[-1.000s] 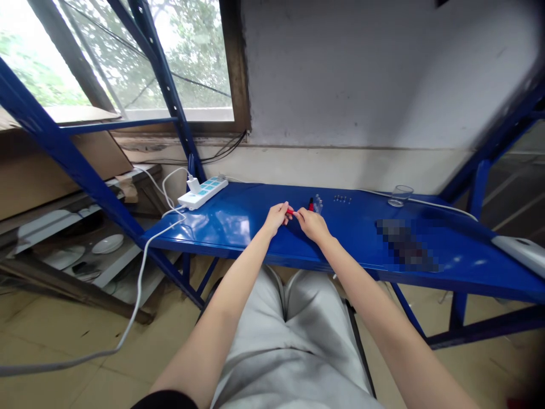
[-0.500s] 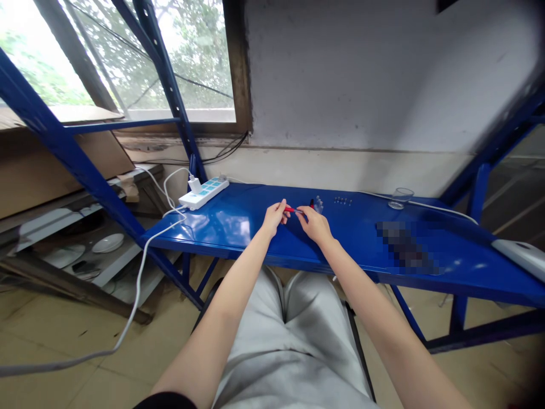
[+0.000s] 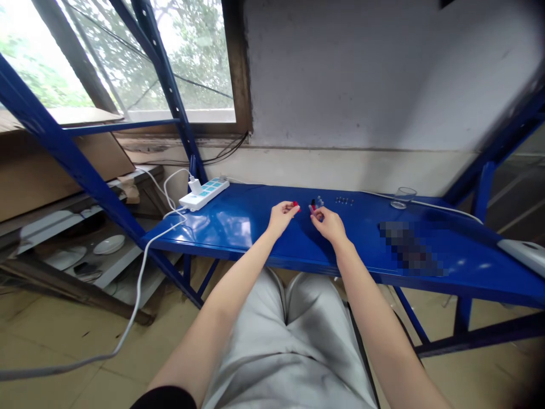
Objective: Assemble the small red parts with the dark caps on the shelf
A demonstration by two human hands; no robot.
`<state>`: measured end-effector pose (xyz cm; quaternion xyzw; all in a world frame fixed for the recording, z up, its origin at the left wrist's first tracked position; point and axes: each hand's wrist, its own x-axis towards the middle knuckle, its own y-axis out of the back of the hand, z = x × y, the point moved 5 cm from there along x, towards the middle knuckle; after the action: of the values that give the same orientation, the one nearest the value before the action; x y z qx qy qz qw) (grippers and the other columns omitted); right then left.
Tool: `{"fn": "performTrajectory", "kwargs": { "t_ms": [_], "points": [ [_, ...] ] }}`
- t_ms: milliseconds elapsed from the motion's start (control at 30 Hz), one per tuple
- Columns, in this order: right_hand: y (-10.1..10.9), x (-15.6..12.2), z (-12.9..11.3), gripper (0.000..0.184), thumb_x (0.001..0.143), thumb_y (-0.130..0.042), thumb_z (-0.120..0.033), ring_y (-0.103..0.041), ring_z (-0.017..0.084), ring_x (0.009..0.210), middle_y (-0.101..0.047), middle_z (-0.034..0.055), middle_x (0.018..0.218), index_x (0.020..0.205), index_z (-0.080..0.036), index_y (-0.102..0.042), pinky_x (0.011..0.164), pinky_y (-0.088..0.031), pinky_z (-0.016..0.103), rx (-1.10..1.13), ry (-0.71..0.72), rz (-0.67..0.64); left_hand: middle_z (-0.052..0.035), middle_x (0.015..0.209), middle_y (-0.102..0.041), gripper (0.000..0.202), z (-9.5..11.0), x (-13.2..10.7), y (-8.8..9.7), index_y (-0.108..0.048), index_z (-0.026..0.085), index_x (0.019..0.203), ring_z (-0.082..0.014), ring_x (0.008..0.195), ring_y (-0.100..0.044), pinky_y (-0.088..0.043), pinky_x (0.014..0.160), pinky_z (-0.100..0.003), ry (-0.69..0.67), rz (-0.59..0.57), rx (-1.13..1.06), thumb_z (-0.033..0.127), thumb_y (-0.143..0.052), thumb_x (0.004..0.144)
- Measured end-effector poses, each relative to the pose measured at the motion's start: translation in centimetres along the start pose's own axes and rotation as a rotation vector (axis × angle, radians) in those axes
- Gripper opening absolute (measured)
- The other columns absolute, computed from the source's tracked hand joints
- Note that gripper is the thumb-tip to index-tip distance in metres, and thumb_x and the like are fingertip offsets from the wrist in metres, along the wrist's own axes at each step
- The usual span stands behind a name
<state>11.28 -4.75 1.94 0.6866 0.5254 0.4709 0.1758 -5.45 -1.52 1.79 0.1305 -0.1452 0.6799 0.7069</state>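
My left hand point(image 3: 281, 217) is closed around a slim red pen-like piece point(image 3: 296, 204), whose red end shows past the thumb and fingertips, just above the blue table point(image 3: 230, 218). Little of its length is visible. Apart from it, to the right, my right hand point(image 3: 330, 223) has thumb and fingers pinched together at a small cluster of parts. A black and red piece point(image 3: 313, 203) and small clear pieces point(image 3: 321, 200) stand right by those fingertips. Whatever the right fingers pinch is too small to make out.
A row of tiny parts point(image 3: 344, 200) lies right of the cluster. Farther right are a clear glass point(image 3: 402, 198) and a blurred-out dark object point(image 3: 409, 250). At the left end sits a white power strip point(image 3: 205, 193) with a plug and cable. Blue posts frame the table.
My hands have come apart; half a second ago both held the slim red piece between them. The red piece stayed in my left hand, while my right hand moved right to the small parts.
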Motion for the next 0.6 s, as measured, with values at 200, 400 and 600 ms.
{"fn": "performTrajectory", "kwargs": {
  "t_ms": [200,400,600],
  "points": [
    [0.6,-0.4,1.7,0.014,0.076,-0.054,-0.029,-0.061,0.016,0.077,-0.068,0.0035,0.081,0.083,-0.021,-0.063,0.059,-0.038,0.023,-0.061,-0.258,-0.024,-0.0044,0.072,-0.066,0.019,0.0,0.3,-3.8,-0.067,0.014,0.078,-0.0114,0.064,-0.056,-0.045,0.065,-0.025,-0.078,-0.127,0.374,0.030,-0.066,0.067],
    [0.3,-0.3,2.2,0.017,0.077,-0.053,-0.030,-0.062,0.018,0.081,-0.069,0.0050,0.084,0.085,-0.021,-0.065,0.061,-0.040,0.024,-0.078,-0.307,-0.060,-0.0048,0.077,-0.068,0.016,-1.3,0.2,-5.5,-0.067,0.015,0.080,-0.0139,0.070,-0.061,-0.045,0.067,-0.025,0.028,-0.172,0.570,0.026,-0.065,0.069],
    [-0.2,-0.3,2.4,0.021,0.077,-0.054,-0.035,-0.062,0.021,0.085,-0.069,0.0068,0.087,0.086,-0.022,-0.068,0.064,-0.042,0.026,-0.159,-0.346,-0.107,-0.0023,0.077,-0.068,0.015,-1.6,-0.2,-5.4,-0.067,0.020,0.080,-0.0190,0.086,-0.060,-0.040,0.080,-0.032,0.066,-0.163,0.811,0.033,-0.063,0.072]
  ]
}}
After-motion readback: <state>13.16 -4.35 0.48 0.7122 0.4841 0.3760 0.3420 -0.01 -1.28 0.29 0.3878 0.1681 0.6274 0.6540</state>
